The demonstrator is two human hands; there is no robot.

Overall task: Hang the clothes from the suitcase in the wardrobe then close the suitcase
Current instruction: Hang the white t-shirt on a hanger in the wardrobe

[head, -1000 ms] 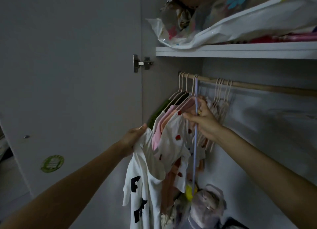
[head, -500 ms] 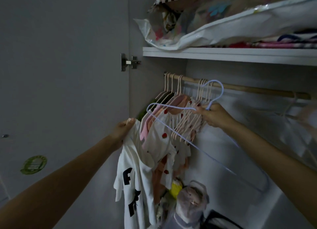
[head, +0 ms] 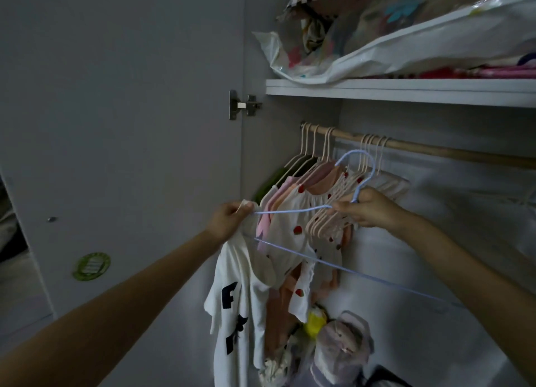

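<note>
— Wardrobe first: how does it stand?

— Door swung wide to the left, a white shelf across the top carrying a plastic bag of bedding, and a wooden rail just beneath it running left to right. Small clothes on pale hangers crowd the rail's left end; the stretch of rail to the right of them is bare.

— And the garment being hung?

— A white T-shirt with black letters hangs long axis straight down, in front of the crowded clothes, below the rail and off it. Its top edge is bunched in the left hand, whose fingers are curled tight round the cloth.

— The hanger?

— A light blue wire hanger, hook pointing up and curling left, short of the rail. Its bottom bar slants from the shirt's collar down toward the lower right. One shoulder wire reaches across to the left hand.

— Right hand?

— The right hand pinches the hanger at its neck, fingers closed round the wire, touching the pale hangers behind.
</note>
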